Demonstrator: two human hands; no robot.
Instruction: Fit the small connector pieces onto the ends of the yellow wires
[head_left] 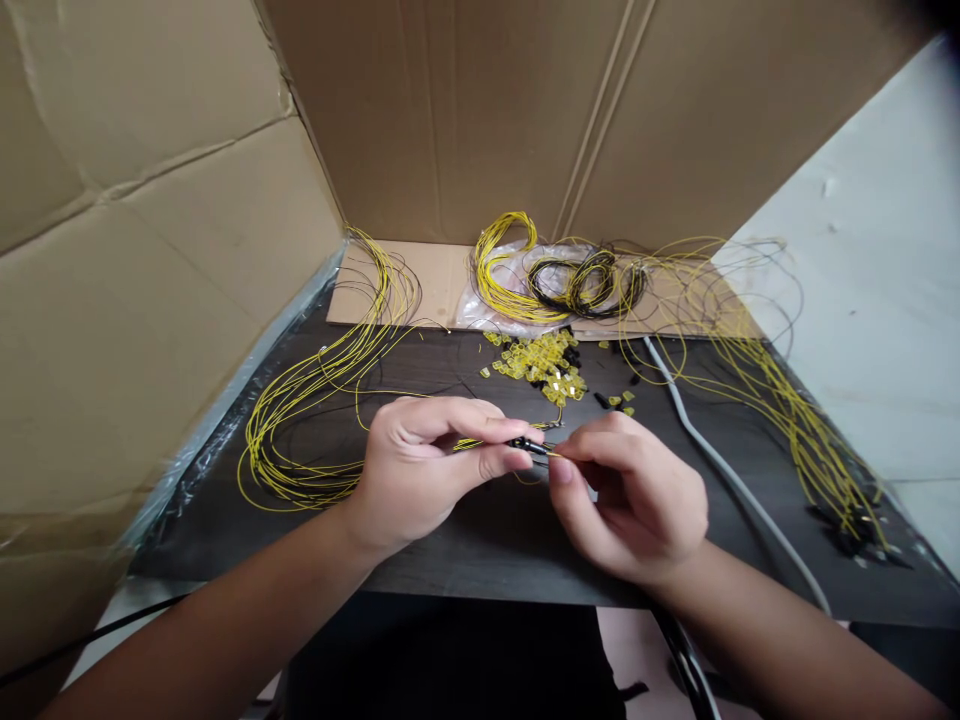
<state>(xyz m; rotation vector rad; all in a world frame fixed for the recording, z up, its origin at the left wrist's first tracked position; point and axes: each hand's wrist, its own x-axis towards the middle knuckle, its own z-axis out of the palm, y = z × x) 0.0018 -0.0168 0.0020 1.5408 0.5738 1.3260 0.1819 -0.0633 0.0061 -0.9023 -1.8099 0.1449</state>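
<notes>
Head: yellow pieces [536, 357] beyond held black part [529, 444]

Tall cardboard panels [480, 110] stand at the back and left of a dark surface [465, 568]. A flat cardboard strip [435, 285] lies along its far edge; a grey cable [716, 458] crosses its right side.

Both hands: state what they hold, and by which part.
The left hand pinches a black piece by one end; the right hand pinches a thin wire close to that piece.
</notes>
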